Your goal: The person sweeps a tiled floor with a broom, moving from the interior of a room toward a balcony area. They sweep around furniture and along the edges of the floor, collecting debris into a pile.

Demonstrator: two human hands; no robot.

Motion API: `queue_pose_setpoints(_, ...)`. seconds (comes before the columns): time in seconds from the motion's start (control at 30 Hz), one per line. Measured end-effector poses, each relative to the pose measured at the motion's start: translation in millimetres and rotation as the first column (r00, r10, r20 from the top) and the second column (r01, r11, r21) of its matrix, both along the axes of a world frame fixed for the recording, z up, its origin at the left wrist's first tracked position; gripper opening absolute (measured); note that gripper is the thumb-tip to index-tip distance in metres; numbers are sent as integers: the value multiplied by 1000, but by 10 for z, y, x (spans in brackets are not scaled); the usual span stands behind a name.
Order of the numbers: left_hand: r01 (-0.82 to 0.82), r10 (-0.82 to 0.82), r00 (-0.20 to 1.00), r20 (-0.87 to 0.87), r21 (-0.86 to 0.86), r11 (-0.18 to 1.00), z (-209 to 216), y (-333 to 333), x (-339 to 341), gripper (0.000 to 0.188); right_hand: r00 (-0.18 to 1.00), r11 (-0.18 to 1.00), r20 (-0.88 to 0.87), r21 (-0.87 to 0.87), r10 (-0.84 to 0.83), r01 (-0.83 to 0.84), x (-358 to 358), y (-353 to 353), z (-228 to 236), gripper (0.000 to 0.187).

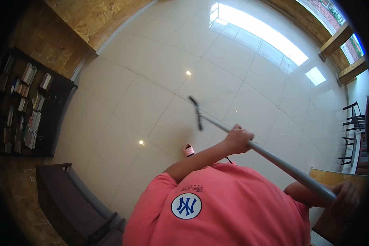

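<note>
The left hand (238, 139) is closed in a fist around the grey pole (274, 160) of a long-handled floor tool, partway down its length, with the arm stretched forward across the chest. The right hand (343, 196) wraps the upper end of the same pole near the right edge of the view, fingers curled over it. The two grips sit well apart along the shaft, which judged from the angle gives leverage: the high hand steadies the top, the lower one steers. The pole slopes away from the body down to the floor, where its dark narrow head (197, 111) lies crosswise on the pale tiled floor (151, 82), a little ahead of the person (whether it is a flat mop or a squeegee is too small to tell).

Just below the left forearm a pink shoe toe (188, 150) shows on the tiles. The person wears a coral shirt (233, 209) with a round blue-and-white badge (186, 206) on the chest and a small line of dark lettering above it.

Further out, a dark bench (69, 201) stands along the left wall, and above it a dark bookshelf (24, 102) holds upright and leaning books and booklets with pale, red and blue spines. Bright window light (266, 37) reflects off the glossy tiles at the top, and dark chairs (352, 119) stand at the far right.
</note>
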State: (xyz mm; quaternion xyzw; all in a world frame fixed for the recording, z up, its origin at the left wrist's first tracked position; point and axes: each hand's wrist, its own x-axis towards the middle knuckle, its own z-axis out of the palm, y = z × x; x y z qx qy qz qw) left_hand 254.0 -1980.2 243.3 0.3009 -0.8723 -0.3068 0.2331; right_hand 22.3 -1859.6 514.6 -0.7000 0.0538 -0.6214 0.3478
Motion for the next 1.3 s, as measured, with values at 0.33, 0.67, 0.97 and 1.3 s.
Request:
queue_pose_setpoints(0.33, -560, 422, 611, 670, -10, 828, -1613, -850, 2119, 36, 974, 610, -143, 761, -176, 222, 1830, -705, -1680, 13)
queue_pose_setpoints(0.67, 193, -233, 964, 126, 265, 945, -933, -507, -197, 17, 784, 824, -485, 201, -386, 530, 1480, -381, -225, 30)
queue_pose_setpoints(0.97, 602, -623, 770, 136, 170, 780, 111, 239, -501, 17, 847, 846, 35, 82, -531, 527, 237, 1471, 266, 25)
queue_pose_setpoints(1.3, 419, -528, 800, 286, 364, 832, -1112, 963, -658, 12, 745, 597, -12, 591, -667, 543, 96, 1567, -733, 31)
